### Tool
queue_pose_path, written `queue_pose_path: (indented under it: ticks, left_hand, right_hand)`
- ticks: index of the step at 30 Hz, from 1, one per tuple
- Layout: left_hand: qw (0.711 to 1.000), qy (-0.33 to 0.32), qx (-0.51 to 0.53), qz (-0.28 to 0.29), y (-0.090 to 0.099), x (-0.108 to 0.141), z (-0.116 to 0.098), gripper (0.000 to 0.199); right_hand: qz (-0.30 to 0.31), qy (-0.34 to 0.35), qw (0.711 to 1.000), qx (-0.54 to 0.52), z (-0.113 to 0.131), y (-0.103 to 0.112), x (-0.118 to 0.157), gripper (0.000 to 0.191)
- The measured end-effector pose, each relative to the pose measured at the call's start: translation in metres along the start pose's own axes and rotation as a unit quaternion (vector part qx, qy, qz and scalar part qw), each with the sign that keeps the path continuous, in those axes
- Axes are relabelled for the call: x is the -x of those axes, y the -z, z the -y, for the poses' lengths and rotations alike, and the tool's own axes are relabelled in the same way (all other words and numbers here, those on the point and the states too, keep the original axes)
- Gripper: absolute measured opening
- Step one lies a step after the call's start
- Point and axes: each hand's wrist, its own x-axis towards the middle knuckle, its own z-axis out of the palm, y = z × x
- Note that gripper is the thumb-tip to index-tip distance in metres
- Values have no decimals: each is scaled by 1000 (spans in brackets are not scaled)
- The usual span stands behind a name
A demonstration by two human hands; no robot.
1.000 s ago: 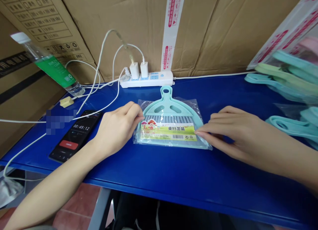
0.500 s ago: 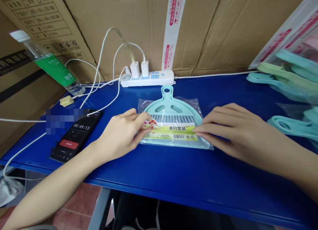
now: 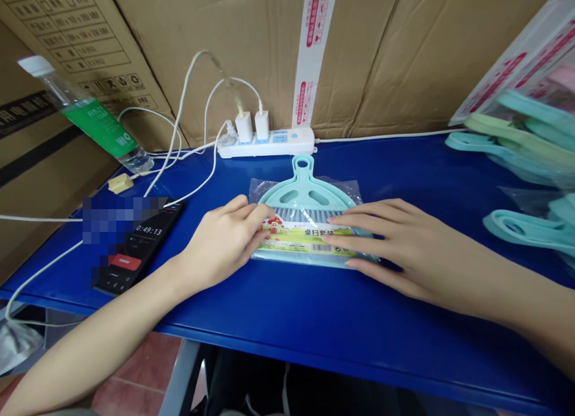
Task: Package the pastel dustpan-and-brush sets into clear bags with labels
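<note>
A pale turquoise dustpan and brush set in a clear plastic bag lies flat on the blue table, its handle pointing away from me. Grey bristles show above a yellow-green printed label. At the bag's left edge, my left hand has its thumb and fingers closed in a pinch on the package. My right hand lies over the right part of the package, fingers stretched out and apart, fingertips on the label. It covers the right edge of the dustpan.
A white power strip with chargers and cables stands behind the set. To the left are a phone and a tilted water bottle. More bagged dustpan sets lie at the right. Cardboard boxes line the back.
My right hand has moved left from the bag's right edge onto the label, and its fingers have spread. My left hand has stayed nearly in place.
</note>
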Motion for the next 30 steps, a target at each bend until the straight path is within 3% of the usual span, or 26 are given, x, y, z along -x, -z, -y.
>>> queue_pose_path:
  ticks: [11, 30]
  left_hand:
    - [995, 86, -20, 44, -1, -1, -5, 11]
    - [983, 36, 177, 42, 2, 4, -8, 22]
  right_hand:
    - [4, -10, 1000, -20, 0, -1, 0, 36]
    - [13, -32, 998, -59, 14, 6, 0, 36]
